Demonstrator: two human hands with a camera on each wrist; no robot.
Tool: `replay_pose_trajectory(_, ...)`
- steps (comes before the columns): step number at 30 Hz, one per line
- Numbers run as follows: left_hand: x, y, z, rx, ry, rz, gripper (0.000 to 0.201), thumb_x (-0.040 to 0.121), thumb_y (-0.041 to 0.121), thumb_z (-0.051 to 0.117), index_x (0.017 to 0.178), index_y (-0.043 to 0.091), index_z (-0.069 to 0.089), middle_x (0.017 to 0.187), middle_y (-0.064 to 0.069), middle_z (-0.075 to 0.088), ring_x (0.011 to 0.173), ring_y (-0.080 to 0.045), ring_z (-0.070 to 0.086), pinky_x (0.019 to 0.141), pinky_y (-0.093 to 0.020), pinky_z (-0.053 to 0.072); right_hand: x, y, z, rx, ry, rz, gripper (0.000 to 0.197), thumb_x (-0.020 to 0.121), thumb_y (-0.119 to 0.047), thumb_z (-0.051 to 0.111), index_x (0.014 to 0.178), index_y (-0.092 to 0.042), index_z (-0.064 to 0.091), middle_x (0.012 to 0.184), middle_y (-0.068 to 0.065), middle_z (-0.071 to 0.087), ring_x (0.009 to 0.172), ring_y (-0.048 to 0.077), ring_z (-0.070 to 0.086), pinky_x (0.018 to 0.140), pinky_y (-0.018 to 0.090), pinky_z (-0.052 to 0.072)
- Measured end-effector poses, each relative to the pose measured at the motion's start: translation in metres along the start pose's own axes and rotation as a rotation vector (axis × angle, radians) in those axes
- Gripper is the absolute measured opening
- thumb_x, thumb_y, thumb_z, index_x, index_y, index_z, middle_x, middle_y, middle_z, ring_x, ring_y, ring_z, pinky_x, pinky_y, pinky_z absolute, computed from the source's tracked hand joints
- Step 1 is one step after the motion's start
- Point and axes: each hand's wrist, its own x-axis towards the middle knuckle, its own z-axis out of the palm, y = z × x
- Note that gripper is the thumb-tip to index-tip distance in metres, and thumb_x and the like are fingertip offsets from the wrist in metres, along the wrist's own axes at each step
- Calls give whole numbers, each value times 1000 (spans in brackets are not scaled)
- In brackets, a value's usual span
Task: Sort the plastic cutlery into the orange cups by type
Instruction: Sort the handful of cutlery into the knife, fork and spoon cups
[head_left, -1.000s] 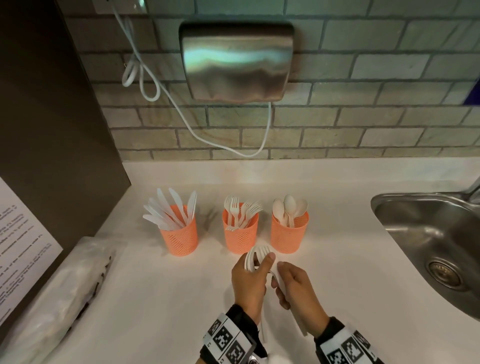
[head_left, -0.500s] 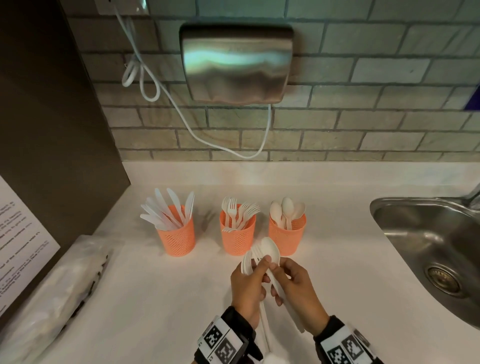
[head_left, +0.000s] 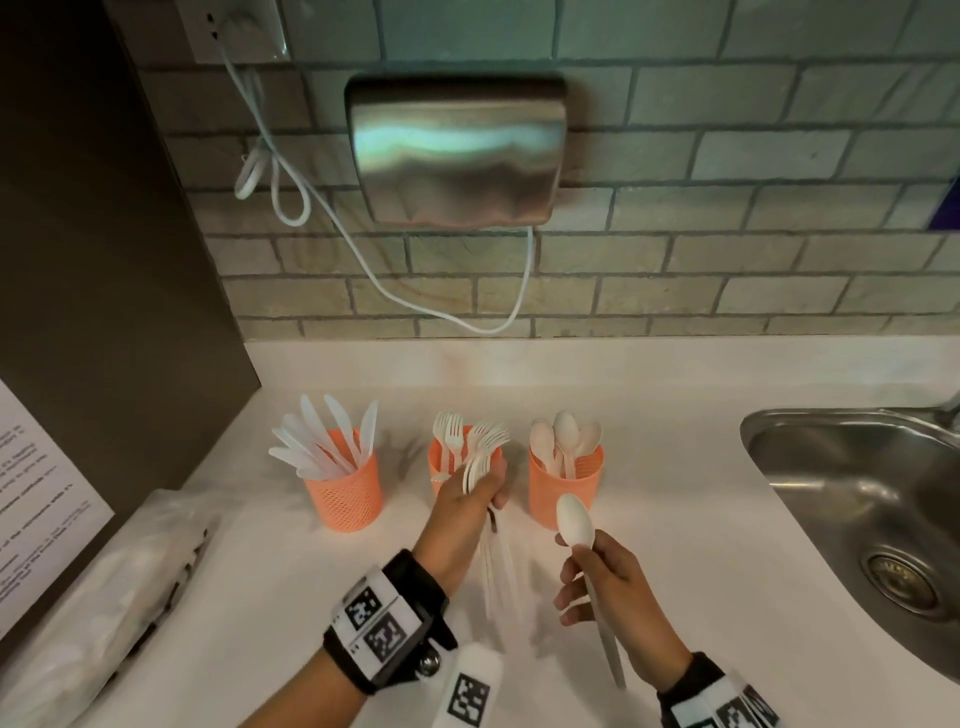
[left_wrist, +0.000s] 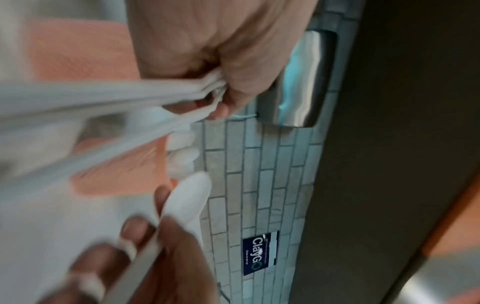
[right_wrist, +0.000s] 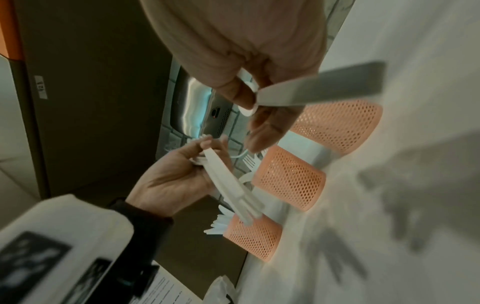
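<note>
Right hand (head_left: 618, 587): thumb and fingers pinched on the neck of a single white plastic spoon (head_left: 575, 520), bowl up, handle running down past the palm. The spoon cup (head_left: 566, 486), an orange mesh cup with several spoons standing in it, sits just beyond the spoon bowl.

Left hand (head_left: 470, 506): fingers curled tight around a bundle of white cutlery (head_left: 477, 470), handles trailing back under the wrist. The heads that show look like forks; the rest of the bundle is too blurred to sort by type. The fork cup (head_left: 441, 465) is directly behind this fist, partly hidden by it, forks upright inside. The knife cup (head_left: 345, 491) is further to the left of the left hand, knives fanned out leaning left.

All three cups stand upright in a row on a white countertop (head_left: 675, 519), apart from each other. Left of the left wrist: a clear plastic bag (head_left: 98, 603) lying on the counter, and a printed sheet (head_left: 36, 499) on a dark panel (head_left: 104, 234). Right of the right hand: a stainless sink (head_left: 857, 499) with drain. Behind the cups: a grey brick-tile wall (head_left: 727, 260), a steel hand dryer (head_left: 457, 150) mounted on it, and a white cord (head_left: 322, 202) looping from the dryer to an outlet (head_left: 234, 26) top left. Both wrists wear bands with printed square markers.
</note>
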Motion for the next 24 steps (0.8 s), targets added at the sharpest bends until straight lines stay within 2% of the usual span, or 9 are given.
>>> replay_pose_trajectory(2, 13, 27, -2, 77, -44, 147, 21, 97, 17, 44, 83, 17, 59, 59, 5, 53, 57, -6, 50, 61, -20, 39, 2, -2, -7, -14, -1, -21, 22, 98, -2, 32, 105, -3, 53, 66, 12, 50, 43, 15, 52, 43, 26, 47)
replay_pose_trajectory(5, 37, 64, -8, 132, -79, 345, 18, 97, 19, 41, 86, 17, 54, 69, 1, 62, 61, -2, 57, 63, -14, 44, 4, -4, -17, -46, 20, -60, 27, 95, 3, 30, 103, -8, 54, 63, 11, 52, 44, 17, 50, 46, 25, 46)
replay_pose_trajectory(7, 56, 79, -15, 111, -107, 407, 17, 98, 15, 40, 88, 15, 54, 70, 1, 65, 66, -4, 60, 65, -13, 46, 5, -6, -23, -51, 28, -82, 29, 95, 5, 28, 102, -6, 54, 62, 11, 52, 46, 18, 50, 49, 25, 45)
replay_pose_trajectory(10, 82, 78, -26, 69, -144, 382, 19, 97, 9, 39, 89, 12, 56, 65, 3, 67, 64, -6, 62, 64, -15, 48, 6, -8, -29, -62, 32, -100, 32, 92, 9, 25, 98, -3, 54, 58, 9, 53, 46, 18, 48, 50, 24, 44)
replay_pose_trajectory(12, 95, 65, -33, 124, -138, 344, 20, 97, 6, 41, 87, 10, 58, 64, 3, 69, 64, -5, 63, 64, -15, 49, 5, -10, -33, -66, 40, -109, 33, 91, 10, 24, 95, -2, 54, 54, 6, 52, 45, 17, 46, 48, 22, 43)
replay_pose_trajectory(16, 105, 37, -41, 174, -200, 161, 19, 96, 11, 46, 88, 10, 63, 68, 2, 71, 67, -8, 65, 68, -19, 52, 5, -13, -41, -65, 63, -123, 32, 91, 11, 24, 94, -1, 54, 53, 6, 51, 48, 19, 45, 52, 24, 42)
replay_pose_trajectory(19, 108, 23, -44, 186, -186, 77, 13, 92, 11, 54, 88, 9, 66, 72, 0, 72, 70, -12, 66, 73, -23, 53, 5, -13, -45, -70, 74, -126, 31, 91, 9, 25, 95, 0, 54, 56, 7, 51, 51, 18, 46, 53, 22, 43)
replay_pose_trajectory(21, 109, 17, -45, 196, -151, 59, 7, 85, 4, 62, 87, 9, 66, 74, -2, 71, 73, -16, 66, 76, -27, 53, 5, -12, -47, -67, 72, -131, 30, 91, 10, 26, 95, 0, 54, 56, 8, 51, 50, 17, 46, 52, 20, 44)
replay_pose_trajectory(24, 111, 12, -46, 414, -102, 138, 24, 79, -4, 67, 89, 17, 62, 84, -5, 68, 82, -17, 63, 86, -30, 49, 4, -13, -47, -61, 64, -140, 30, 91, 11, 25, 95, 1, 54, 55, 7, 50, 49, 15, 47, 51, 18, 46)
